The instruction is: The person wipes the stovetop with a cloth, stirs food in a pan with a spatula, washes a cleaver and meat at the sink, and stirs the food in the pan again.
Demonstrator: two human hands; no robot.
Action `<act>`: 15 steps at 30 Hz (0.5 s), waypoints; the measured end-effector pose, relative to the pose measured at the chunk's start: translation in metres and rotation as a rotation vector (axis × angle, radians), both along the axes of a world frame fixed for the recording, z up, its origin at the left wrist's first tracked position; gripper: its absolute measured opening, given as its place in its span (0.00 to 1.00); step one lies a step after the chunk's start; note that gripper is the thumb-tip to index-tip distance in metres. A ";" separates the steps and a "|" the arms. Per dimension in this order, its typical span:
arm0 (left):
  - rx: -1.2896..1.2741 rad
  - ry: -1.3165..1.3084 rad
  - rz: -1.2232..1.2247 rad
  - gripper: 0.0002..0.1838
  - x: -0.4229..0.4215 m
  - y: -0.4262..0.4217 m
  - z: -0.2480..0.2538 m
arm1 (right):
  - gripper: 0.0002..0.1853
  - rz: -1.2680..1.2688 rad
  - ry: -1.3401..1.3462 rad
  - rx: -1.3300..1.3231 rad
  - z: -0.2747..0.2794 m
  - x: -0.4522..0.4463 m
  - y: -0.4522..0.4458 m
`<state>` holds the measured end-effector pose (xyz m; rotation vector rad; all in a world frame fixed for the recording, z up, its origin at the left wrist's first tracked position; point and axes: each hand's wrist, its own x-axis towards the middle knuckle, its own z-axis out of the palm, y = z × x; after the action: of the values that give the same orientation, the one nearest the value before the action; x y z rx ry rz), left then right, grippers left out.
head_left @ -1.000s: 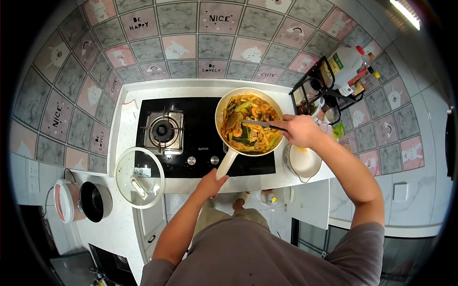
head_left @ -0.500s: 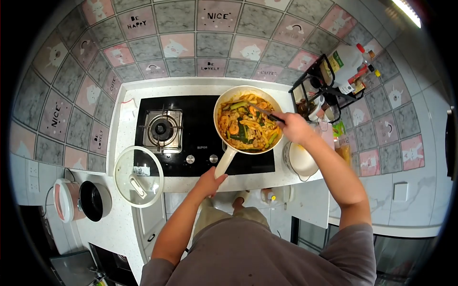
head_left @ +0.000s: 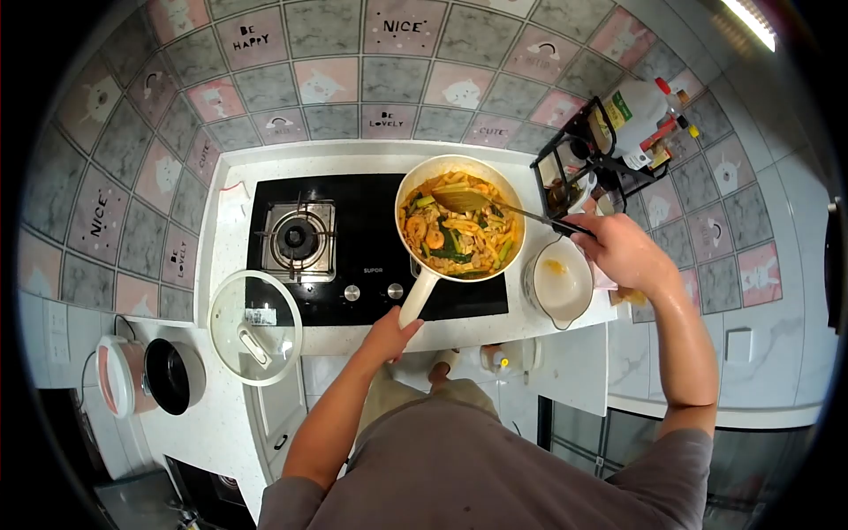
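Note:
A cream frying pan stands on the right burner of the black gas stove. In it lies a stir-fry with shrimp, green vegetable pieces and pale strips in orange sauce. My left hand is closed around the pan's handle. My right hand grips the black handle of a spatula, whose blade rests in the far part of the food. Below that hand is a white pot with a little orange food residue inside.
A glass lid lies over the counter's front edge at the left. A black inner pot and a pink-and-white appliance stand farther left. At the back right, a black rack holds bottles and jars. The left burner is uncovered.
My right hand has moved right and away from the pan, over the white pot's edge. The spatula now slants farther out, its blade showing at the food's far side. My left hand stays put.

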<state>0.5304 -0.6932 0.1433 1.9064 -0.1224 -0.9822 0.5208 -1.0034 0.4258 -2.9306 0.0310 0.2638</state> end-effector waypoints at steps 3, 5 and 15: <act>0.007 -0.012 -0.008 0.22 0.000 0.000 -0.004 | 0.15 0.104 0.029 -0.068 0.016 0.004 0.015; 0.006 -0.009 -0.012 0.22 0.000 0.000 -0.004 | 0.15 0.095 0.227 -0.139 0.025 0.015 0.037; 0.002 -0.025 -0.029 0.22 0.001 0.001 -0.009 | 0.15 0.244 0.421 -0.283 -0.056 0.081 0.061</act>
<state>0.5315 -0.6921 0.1344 1.9241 -0.1647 -0.9782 0.6016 -0.9427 0.3693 -3.0907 -0.2489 0.9839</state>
